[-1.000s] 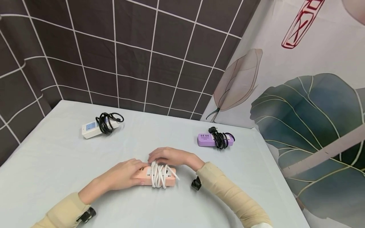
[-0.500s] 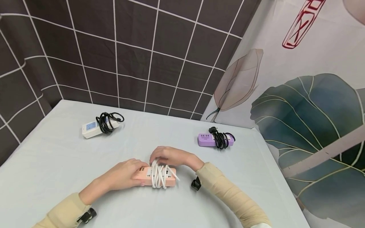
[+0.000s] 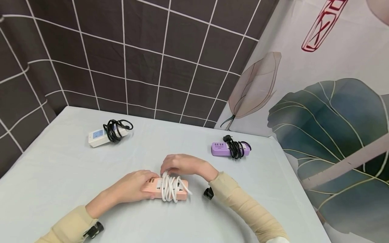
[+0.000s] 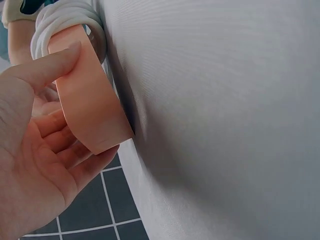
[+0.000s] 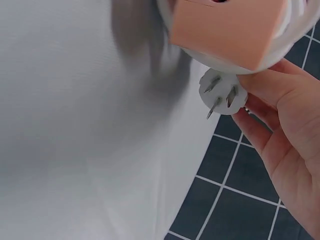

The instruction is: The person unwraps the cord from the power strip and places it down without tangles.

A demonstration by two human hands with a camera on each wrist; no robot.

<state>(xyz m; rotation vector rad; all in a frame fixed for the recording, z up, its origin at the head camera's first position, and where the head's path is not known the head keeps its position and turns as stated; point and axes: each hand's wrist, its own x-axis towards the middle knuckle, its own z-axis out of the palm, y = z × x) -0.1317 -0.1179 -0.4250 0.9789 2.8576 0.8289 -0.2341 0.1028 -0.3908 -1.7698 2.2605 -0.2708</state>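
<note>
A peach power strip [image 3: 181,195] lies near the middle of the table, its white cord [image 3: 165,189] wound several times round its right half. My left hand [image 3: 132,185] grips the strip's left end. In the left wrist view the thumb presses one long side of the peach strip [image 4: 90,100], with the fingers on the opposite side. Behind the strip, my right hand [image 3: 185,165] pinches the cord's white plug [image 5: 222,92] between thumb and fingers. Three metal pins on the plug show in the right wrist view, just below the strip's end [image 5: 225,35].
A white power strip [image 3: 100,137] wound with a black cord [image 3: 113,131] lies at the back left of the table [image 3: 60,175]. At the back right is a purple power strip [image 3: 220,150], its black cord [image 3: 235,150] bundled. A dark tiled backdrop [image 3: 143,67] stands behind.
My right hand has shifted slightly back and to the right at the plug. The left hand keeps its grip, and the strip has hardly moved.
</note>
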